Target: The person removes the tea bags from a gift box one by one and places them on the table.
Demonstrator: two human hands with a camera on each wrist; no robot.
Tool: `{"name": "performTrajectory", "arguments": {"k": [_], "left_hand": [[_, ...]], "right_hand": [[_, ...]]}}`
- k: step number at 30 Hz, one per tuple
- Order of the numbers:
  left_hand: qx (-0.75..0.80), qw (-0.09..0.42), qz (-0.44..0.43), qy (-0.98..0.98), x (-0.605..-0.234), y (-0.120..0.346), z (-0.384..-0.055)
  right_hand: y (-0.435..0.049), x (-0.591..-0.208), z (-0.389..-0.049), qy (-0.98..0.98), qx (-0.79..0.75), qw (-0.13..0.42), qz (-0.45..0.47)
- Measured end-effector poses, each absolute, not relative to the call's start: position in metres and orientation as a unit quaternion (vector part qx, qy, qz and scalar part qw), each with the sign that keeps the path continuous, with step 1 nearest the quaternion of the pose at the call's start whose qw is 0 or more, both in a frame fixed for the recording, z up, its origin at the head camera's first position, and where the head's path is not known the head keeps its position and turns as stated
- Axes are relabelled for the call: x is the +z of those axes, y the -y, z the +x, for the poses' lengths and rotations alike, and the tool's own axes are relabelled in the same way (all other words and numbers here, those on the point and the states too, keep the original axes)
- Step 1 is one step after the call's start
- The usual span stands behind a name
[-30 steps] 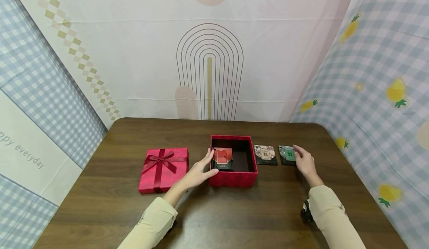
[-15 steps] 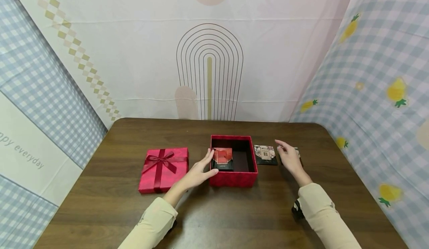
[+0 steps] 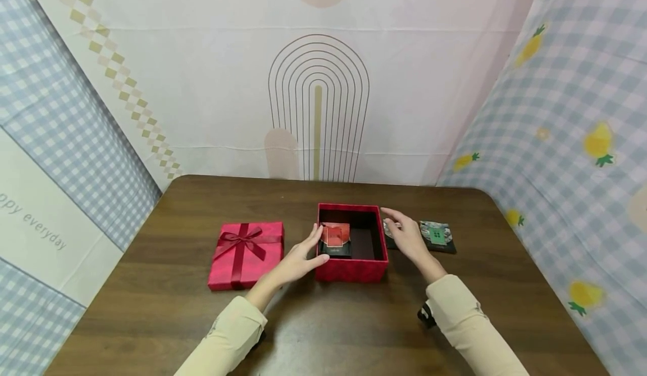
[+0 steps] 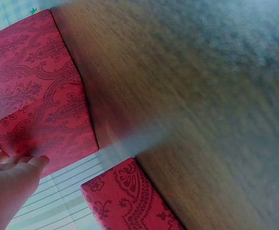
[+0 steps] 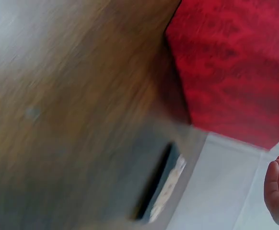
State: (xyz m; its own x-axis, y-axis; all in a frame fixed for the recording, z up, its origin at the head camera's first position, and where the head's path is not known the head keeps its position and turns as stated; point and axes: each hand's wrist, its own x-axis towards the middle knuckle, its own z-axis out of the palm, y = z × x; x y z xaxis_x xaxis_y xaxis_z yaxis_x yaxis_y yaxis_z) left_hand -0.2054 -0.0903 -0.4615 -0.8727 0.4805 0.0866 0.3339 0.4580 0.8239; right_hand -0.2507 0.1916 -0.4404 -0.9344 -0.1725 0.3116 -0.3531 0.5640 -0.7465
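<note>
The right hand (image 3: 407, 239) has moved from the green packet (image 3: 437, 236) to over the flowery packet (image 3: 391, 243) beside the red box (image 3: 351, 272), loose and holding nothing, so the left hand (image 3: 300, 261), fingers spread against the box, should steady it

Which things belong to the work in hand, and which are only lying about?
Seemingly in the work:
open red box, left hand at its side
red packet inside it
pale packet, partly hidden by right hand

Lying about, it seems:
green packet
red lid with bow
</note>
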Motion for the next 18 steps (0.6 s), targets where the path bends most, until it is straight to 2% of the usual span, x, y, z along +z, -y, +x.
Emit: {"name": "performTrajectory", "arguments": {"k": [10,18], "left_hand": [[0.462,0.080,0.242,-0.850,-0.462,0.090,-0.207],[0.467,0.082,0.241,-0.847,-0.461,0.091,-0.207]], "right_hand": [[-0.158,-0.433,-0.250,0.881,0.425,0.099,0.181],[-0.137,-0.435,-0.251,0.888,0.411,0.058,0.199]]}}
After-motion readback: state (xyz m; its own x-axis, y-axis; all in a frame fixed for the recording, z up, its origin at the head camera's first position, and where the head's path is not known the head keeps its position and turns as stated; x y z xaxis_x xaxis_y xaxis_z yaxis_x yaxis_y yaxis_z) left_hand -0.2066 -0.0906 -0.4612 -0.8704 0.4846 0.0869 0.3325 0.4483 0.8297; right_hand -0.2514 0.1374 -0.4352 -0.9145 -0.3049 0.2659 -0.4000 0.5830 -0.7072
